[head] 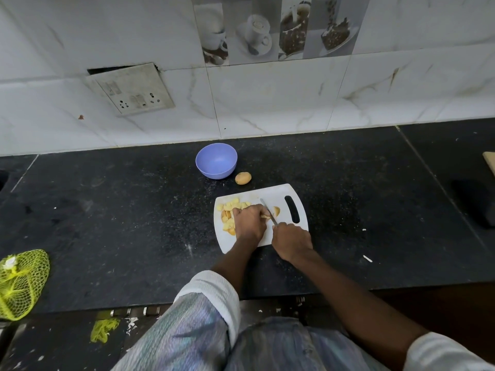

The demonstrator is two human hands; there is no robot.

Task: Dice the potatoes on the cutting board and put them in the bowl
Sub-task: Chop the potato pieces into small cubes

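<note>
A white cutting board [284, 191] lies on the black counter. Several yellow potato cubes [231, 206] are piled on its left part, and one bigger potato piece [276, 211] lies right of the blade. My left hand [249, 223] holds down a potato piece [265, 216] at the board's middle, its fingers curled over it. My right hand [292, 241] grips the handle of a knife [268, 211], whose blade runs along my left fingers. A whole unpeeled potato [243, 178] sits behind the board. The blue bowl [216, 160] stands empty behind it, near the wall.
A yellow-green mesh bag [21, 282] lies at the counter's left front edge. A switch and socket plate [131, 88] hangs on the tiled wall. A dark object [474, 202] sits at the far right. The counter edge runs just in front of my body.
</note>
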